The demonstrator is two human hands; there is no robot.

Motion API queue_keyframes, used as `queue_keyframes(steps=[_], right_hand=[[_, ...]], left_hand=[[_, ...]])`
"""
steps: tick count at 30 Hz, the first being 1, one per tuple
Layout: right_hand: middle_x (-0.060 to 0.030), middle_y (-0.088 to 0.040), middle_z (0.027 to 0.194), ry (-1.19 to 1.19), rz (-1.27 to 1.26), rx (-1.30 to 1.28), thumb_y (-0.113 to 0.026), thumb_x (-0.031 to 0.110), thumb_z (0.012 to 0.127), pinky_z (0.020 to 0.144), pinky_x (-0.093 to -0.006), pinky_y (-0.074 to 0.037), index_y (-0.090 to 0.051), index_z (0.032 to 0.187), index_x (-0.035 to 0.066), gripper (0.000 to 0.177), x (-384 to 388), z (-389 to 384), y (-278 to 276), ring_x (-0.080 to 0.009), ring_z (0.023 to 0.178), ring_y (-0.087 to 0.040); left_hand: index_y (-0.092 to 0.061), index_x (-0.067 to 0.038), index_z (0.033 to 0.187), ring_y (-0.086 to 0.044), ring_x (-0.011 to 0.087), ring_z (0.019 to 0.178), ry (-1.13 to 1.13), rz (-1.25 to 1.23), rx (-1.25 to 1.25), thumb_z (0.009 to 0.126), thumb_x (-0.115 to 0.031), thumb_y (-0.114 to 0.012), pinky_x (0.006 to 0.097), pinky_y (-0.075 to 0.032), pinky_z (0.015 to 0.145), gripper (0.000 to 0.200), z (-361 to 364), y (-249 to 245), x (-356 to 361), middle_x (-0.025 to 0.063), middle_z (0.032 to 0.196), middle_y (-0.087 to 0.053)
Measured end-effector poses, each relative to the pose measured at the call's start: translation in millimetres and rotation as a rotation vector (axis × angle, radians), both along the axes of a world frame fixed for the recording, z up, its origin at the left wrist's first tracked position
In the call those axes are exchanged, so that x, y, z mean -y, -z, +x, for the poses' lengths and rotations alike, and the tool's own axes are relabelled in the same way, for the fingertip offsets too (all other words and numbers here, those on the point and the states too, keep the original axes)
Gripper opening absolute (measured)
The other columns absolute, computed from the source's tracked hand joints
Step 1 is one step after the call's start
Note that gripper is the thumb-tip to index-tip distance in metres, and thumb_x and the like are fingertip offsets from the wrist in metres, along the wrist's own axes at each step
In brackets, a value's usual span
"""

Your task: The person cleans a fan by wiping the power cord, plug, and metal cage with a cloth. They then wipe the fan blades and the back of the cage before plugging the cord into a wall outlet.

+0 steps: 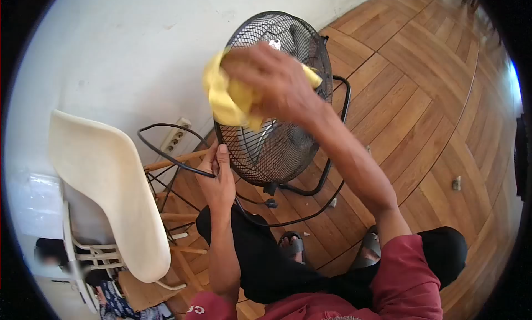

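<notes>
A black floor fan [288,154] with a round wire guard stands tilted in front of me. My right hand [277,84], blurred by motion, is closed on a yellow cloth [224,101] and presses it over the upper front of the guard. Part of the cloth shows on the far side of the hand too. My left hand [218,173] grips the guard's lower left edge, thumb on the front; its other fingers are partly hidden. A curved black loop [158,148], cord or tube, runs to that hand. Below the fan lie its plug [270,203] and cord [299,223].
To the left is a cream chair [111,181] with wooden legs, beside a power strip [176,136] near the white wall [127,59]. Bundled fabric [119,303] lies at lower left. Small pale bits, one at right [456,183], dot the wooden floor [410,115].
</notes>
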State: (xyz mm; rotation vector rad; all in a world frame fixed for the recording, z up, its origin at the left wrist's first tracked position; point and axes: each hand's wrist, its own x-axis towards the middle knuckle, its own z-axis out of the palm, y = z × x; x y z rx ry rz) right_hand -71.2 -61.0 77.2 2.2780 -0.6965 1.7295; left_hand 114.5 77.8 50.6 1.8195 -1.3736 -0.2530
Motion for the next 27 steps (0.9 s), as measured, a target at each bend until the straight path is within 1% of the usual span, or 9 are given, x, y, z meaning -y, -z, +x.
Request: queue_keyframes(steps=[4,6,7,9,14,17,21,25,27], right_hand=[[-0.0098,-0.065,0.114,0.359,0.319,0.484,-0.08,0.014,0.065,0.082,-0.0368,-0.055,-0.066,0.114,0.006,0.052,71.3,-40.4,19.4,-0.0272,0.109,-0.062],[-0.0131,-0.063,0.101,0.377,0.526,0.697,-0.074,0.026,0.086,0.06,-0.0342,-0.053,-0.063,0.107,0.003,0.032,86.4,-62.9,15.4,-0.0208,0.076,-0.062],[-0.0128,-0.064,0.104,0.024,0.958,0.948,-0.073,0.024,0.086,0.063,-0.0372,-0.054,-0.064,0.111,0.004,0.033,90.1,-72.6,11.0,-0.0228,0.081,-0.063],[-0.0085,-0.065,0.115,0.132,0.611,0.677,-0.081,0.011,0.065,0.083,-0.0365,-0.054,-0.067,0.113,0.008,0.05,91.5,-49.9,30.8,-0.0267,0.108,-0.062],[-0.0069,-0.063,0.122,-0.098,-0.036,0.315,-0.079,0.004,0.065,0.09,-0.0368,-0.051,-0.067,0.117,0.014,0.055,45.3,-34.5,42.6,-0.0267,0.109,-0.059],[-0.0115,-0.064,0.117,0.101,0.082,0.545,-0.082,0.007,0.067,0.093,-0.0392,-0.051,-0.069,0.112,0.013,0.047,92.8,-83.9,102.3,-0.0301,0.108,-0.06],[-0.0172,-0.071,0.096,0.347,1.024,0.613,-0.073,0.018,0.083,0.081,-0.0396,-0.054,-0.071,0.111,0.005,0.031,103.1,-137.7,210.9,-0.0321,0.09,-0.07],[-0.0133,-0.074,0.095,0.227,0.857,0.827,-0.07,0.026,0.089,0.074,-0.0397,-0.057,-0.069,0.113,0.006,0.031,94.5,-145.2,201.1,-0.0247,0.082,-0.072],[-0.0092,-0.074,0.091,-0.031,0.727,0.966,-0.068,0.035,0.092,0.069,-0.0376,-0.059,-0.066,0.118,0.007,0.038,74.3,-122.2,112.4,-0.0182,0.074,-0.071]], left_hand=[[-0.062,0.005,0.119,-0.046,0.004,0.058,0.079,0.02,-0.188,0.097,-0.042,-0.06,0.0194,-0.035,0.048,0.052,12.6,8.9,0.9,-0.0028,0.068,-0.051],[-0.06,0.004,0.12,-0.044,0.0034,0.055,0.062,0.031,-0.233,0.097,-0.041,-0.061,0.0192,-0.033,0.046,0.051,11.7,11.8,-1.4,-0.0039,0.066,-0.049],[-0.06,0.004,0.12,-0.043,0.0032,0.054,0.049,0.023,-0.229,0.097,-0.041,-0.061,0.0193,-0.032,0.045,0.05,10.7,11.8,-3.3,-0.0043,0.066,-0.048],[-0.06,0.003,0.119,-0.041,0.0028,0.051,0.052,0.002,-0.229,0.097,-0.04,-0.062,0.0194,-0.03,0.044,0.049,8.5,12.5,0.5,-0.0053,0.065,-0.045],[-0.064,-0.004,0.105,-0.037,0.0029,0.044,0.065,-0.019,-0.266,0.098,-0.042,-0.058,0.0191,-0.026,0.038,0.039,4.4,12.9,5.6,-0.0052,0.061,-0.045],[-0.064,-0.004,0.105,-0.036,0.0024,0.044,0.017,0.001,-0.257,0.098,-0.042,-0.059,0.0187,-0.026,0.039,0.039,2.9,10.2,2.2,-0.0053,0.06,-0.044],[-0.065,-0.004,0.106,-0.036,0.0023,0.044,0.0,0.026,-0.258,0.096,-0.044,-0.062,0.0187,-0.026,0.039,0.041,0.4,11.0,1.2,-0.0047,0.058,-0.043],[-0.065,-0.006,0.099,-0.035,0.0021,0.041,-0.025,0.009,-0.247,0.094,-0.048,-0.062,0.0193,-0.025,0.037,0.042,5.4,16.5,4.6,-0.0055,0.057,-0.043],[-0.064,-0.009,0.093,-0.034,0.0027,0.039,-0.002,-0.037,-0.253,0.094,-0.049,-0.062,0.0202,-0.025,0.037,0.041,7.5,20.7,5.9,-0.0061,0.056,-0.043]])
